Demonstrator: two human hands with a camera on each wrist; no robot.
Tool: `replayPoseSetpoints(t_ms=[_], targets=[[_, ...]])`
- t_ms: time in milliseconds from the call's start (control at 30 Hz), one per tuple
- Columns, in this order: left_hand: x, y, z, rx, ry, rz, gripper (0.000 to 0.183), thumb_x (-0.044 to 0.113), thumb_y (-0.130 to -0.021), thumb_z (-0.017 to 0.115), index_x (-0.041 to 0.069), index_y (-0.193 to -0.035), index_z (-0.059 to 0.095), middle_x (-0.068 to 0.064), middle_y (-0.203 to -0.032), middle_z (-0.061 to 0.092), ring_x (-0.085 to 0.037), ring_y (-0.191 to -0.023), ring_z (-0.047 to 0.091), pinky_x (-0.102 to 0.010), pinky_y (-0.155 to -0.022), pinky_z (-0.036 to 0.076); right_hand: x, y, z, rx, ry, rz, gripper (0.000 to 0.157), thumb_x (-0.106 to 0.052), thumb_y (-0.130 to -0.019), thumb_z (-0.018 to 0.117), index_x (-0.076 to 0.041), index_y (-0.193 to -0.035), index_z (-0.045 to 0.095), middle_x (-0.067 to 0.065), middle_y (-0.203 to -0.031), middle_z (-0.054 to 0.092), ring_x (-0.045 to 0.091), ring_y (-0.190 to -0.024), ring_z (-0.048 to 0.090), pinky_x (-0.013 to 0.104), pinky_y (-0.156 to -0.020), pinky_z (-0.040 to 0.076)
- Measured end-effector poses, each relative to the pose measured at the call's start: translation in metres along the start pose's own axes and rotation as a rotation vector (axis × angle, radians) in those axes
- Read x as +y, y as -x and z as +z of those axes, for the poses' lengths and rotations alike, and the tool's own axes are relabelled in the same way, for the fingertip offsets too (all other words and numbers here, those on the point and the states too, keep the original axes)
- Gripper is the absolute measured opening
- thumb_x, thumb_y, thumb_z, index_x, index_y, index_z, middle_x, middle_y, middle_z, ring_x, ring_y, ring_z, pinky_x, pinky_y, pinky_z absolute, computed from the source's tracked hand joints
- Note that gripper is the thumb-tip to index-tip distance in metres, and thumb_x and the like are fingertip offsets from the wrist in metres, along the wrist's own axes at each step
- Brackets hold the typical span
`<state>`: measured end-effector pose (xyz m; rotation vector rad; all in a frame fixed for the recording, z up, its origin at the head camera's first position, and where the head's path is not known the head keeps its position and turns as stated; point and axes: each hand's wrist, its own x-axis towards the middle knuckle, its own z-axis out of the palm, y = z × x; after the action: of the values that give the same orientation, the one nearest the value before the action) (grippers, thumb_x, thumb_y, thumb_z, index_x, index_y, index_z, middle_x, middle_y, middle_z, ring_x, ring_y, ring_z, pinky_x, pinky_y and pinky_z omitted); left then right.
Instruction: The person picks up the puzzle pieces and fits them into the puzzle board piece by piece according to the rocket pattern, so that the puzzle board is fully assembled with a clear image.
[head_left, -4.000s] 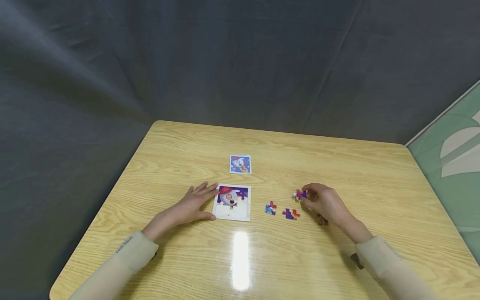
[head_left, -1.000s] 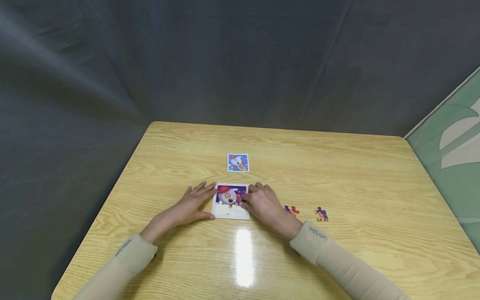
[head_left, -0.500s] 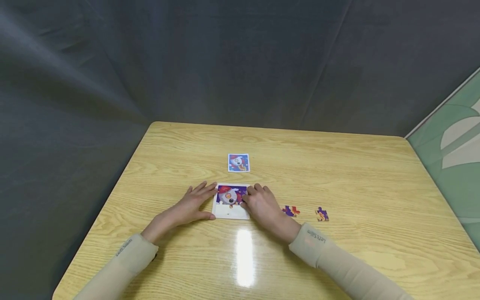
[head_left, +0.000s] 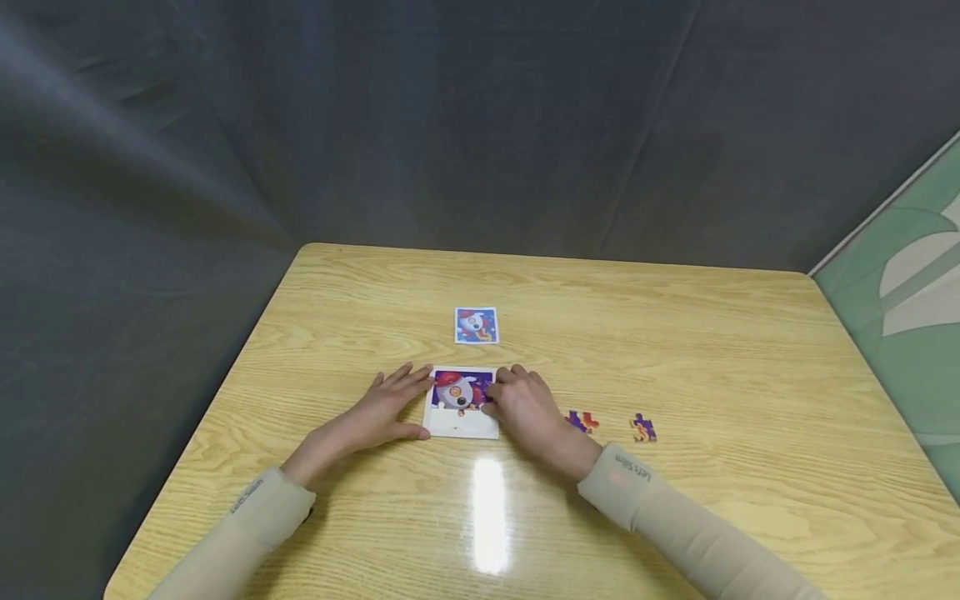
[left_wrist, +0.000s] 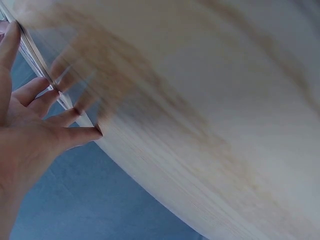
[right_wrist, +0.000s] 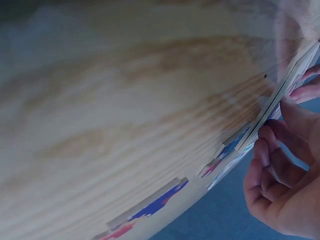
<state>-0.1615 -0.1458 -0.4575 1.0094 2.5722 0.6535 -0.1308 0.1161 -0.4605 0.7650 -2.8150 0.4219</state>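
A white-framed puzzle board [head_left: 465, 427] lies on the table, its upper part filled with a grey animal face under a red cap and its lower strip bare white. Along the board's left edge, my left hand [head_left: 375, 417] rests with fingers spread, fingertips and thumb touching the frame. At the right edge, my right hand [head_left: 528, 412] has curled fingers, thumb and index finger pinching a red and purple puzzle piece [head_left: 477, 397] set at the picture's right side. In the right wrist view its thumb [right_wrist: 297, 117] lies at the board's rim.
Two loose puzzle pieces lie to the right: a purple and red piece [head_left: 587, 421], partly behind the right wrist, and a purple and orange piece [head_left: 643, 428]. A small picture card [head_left: 476, 326] lies beyond the board. A dark curtain [head_left: 480, 125] hangs behind the wooden table [head_left: 712, 358].
Over four seconds my right hand has carried the red and purple piece leftward from the table onto the board. A blue piece is now hidden behind that hand. My left hand has stayed put.
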Motion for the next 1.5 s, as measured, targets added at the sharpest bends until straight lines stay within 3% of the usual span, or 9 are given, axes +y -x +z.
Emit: replayPoseSetpoints(t_ms=[167, 300, 400, 467, 600, 800, 1033, 1233, 1500], targets=[[-0.001, 0.001, 0.000, 0.000, -0.002, -0.008, 0.079, 0.039, -0.082, 0.073, 0.003, -0.144, 0.042, -0.012, -0.157, 0.026, -0.041, -0.144, 0.014, -0.071, -0.108, 0.008, 0.002, -0.001, -0.001, -0.029, 0.028, -0.063, 0.016, -0.026, -0.084, 0.075, -0.010, -0.084, 0.076, 0.004, -0.084, 0.063, 0.021, -0.076, 0.055, 0.033, -0.065, 0.048], [-0.001, 0.001, 0.001, -0.021, 0.011, -0.020, 0.080, 0.040, -0.083, 0.073, 0.004, -0.146, 0.040, -0.011, -0.158, 0.023, -0.039, -0.145, 0.011, -0.069, -0.109, 0.006, 0.008, 0.000, -0.013, -0.055, -0.139, -0.074, 0.020, -0.020, -0.084, 0.075, -0.005, -0.097, 0.075, 0.006, -0.089, 0.066, 0.019, -0.078, 0.056, 0.030, -0.067, 0.049], [-0.001, 0.000, 0.002, -0.034, 0.012, -0.025, 0.080, 0.041, -0.083, 0.072, 0.005, -0.147, 0.039, -0.009, -0.158, 0.022, -0.038, -0.145, 0.009, -0.068, -0.110, 0.004, 0.018, 0.003, -0.033, -0.032, -0.253, -0.038, 0.025, -0.015, -0.083, 0.076, -0.003, -0.105, 0.073, 0.007, -0.095, 0.068, 0.019, -0.084, 0.060, 0.032, -0.076, 0.053], [-0.001, -0.001, 0.002, -0.031, 0.009, -0.022, 0.080, 0.041, -0.084, 0.072, 0.005, -0.147, 0.039, -0.009, -0.158, 0.022, -0.038, -0.145, 0.010, -0.067, -0.110, 0.005, 0.027, 0.009, -0.045, -0.007, -0.251, -0.004, 0.025, -0.012, -0.083, 0.076, -0.003, -0.106, 0.072, 0.008, -0.098, 0.068, 0.022, -0.089, 0.062, 0.038, -0.083, 0.054], [-0.001, -0.001, 0.001, -0.026, 0.000, -0.017, 0.080, 0.042, -0.083, 0.072, 0.006, -0.147, 0.039, -0.010, -0.158, 0.023, -0.038, -0.145, 0.010, -0.068, -0.110, 0.005, 0.043, 0.031, -0.057, -0.016, -0.215, 0.058, 0.029, -0.014, -0.080, 0.079, -0.001, -0.105, 0.072, 0.009, -0.098, 0.068, 0.024, -0.086, 0.061, 0.040, -0.079, 0.053], [-0.002, 0.002, -0.002, -0.022, -0.015, -0.025, 0.080, 0.041, -0.083, 0.073, 0.004, -0.146, 0.039, -0.010, -0.158, 0.023, -0.040, -0.145, 0.011, -0.070, -0.109, 0.006, 0.048, 0.058, -0.045, -0.128, -0.144, 0.104, 0.052, -0.032, -0.076, 0.082, -0.001, -0.115, 0.068, 0.008, -0.102, 0.065, 0.023, -0.082, 0.052, 0.030, -0.062, 0.043], [-0.001, -0.001, 0.000, -0.019, 0.002, -0.007, 0.080, 0.039, -0.083, 0.073, 0.004, -0.146, 0.039, -0.012, -0.157, 0.024, -0.040, -0.145, 0.011, -0.069, -0.109, 0.005, 0.042, 0.059, -0.034, -0.064, -0.096, 0.143, 0.042, -0.025, -0.075, 0.082, -0.001, -0.107, 0.070, 0.009, -0.100, 0.063, 0.025, -0.080, 0.052, 0.031, -0.057, 0.043], [-0.001, -0.001, 0.000, -0.017, -0.008, -0.004, 0.080, 0.039, -0.083, 0.072, 0.003, -0.146, 0.039, -0.012, -0.157, 0.024, -0.041, -0.144, 0.012, -0.070, -0.108, 0.007, 0.045, 0.054, -0.030, -0.058, -0.155, 0.152, 0.038, -0.020, -0.075, 0.083, -0.003, -0.107, 0.070, 0.009, -0.099, 0.063, 0.023, -0.080, 0.052, 0.031, -0.062, 0.045], [0.000, -0.001, -0.001, -0.012, -0.008, -0.001, 0.080, 0.039, -0.083, 0.073, 0.003, -0.146, 0.040, -0.012, -0.157, 0.024, -0.041, -0.144, 0.012, -0.071, -0.108, 0.008, 0.053, 0.046, -0.030, -0.143, -0.278, 0.156, 0.041, -0.018, -0.075, 0.082, -0.006, -0.113, 0.069, 0.008, -0.105, 0.062, 0.023, -0.090, 0.053, 0.035, -0.074, 0.047]])
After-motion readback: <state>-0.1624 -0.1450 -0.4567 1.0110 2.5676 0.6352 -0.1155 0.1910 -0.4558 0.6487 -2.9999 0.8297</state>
